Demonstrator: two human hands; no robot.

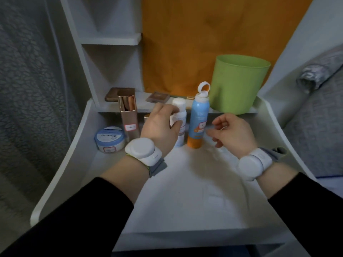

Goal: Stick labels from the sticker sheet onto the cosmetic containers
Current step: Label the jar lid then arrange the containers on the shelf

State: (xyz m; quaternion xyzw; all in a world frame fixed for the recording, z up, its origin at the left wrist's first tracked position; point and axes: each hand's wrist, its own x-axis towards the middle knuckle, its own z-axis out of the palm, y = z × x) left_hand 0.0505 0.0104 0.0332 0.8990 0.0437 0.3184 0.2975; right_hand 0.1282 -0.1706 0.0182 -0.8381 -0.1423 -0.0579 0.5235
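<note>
My left hand [159, 127] grips a white spray bottle [179, 105] that stands upright at the back of the white table [167, 201]; a red-edged label shows on it beside my thumb. Just to its right is a blue and orange spray can [198, 115] bearing a label. A rose-gold bottle [128, 112] and a round blue-and-white cream jar [109, 140], both labelled, stand on the left. My right hand [233, 134] hovers right of the can, fingers loosely curled, with nothing plainly held. A faint translucent sheet [217, 198] lies on the table.
A green bin [239, 82] stands at the back right on a low ledge. A brown compact [118, 92] and a small palette [157, 97] lie on that ledge. White shelves rise at the back left. The table has raised side walls.
</note>
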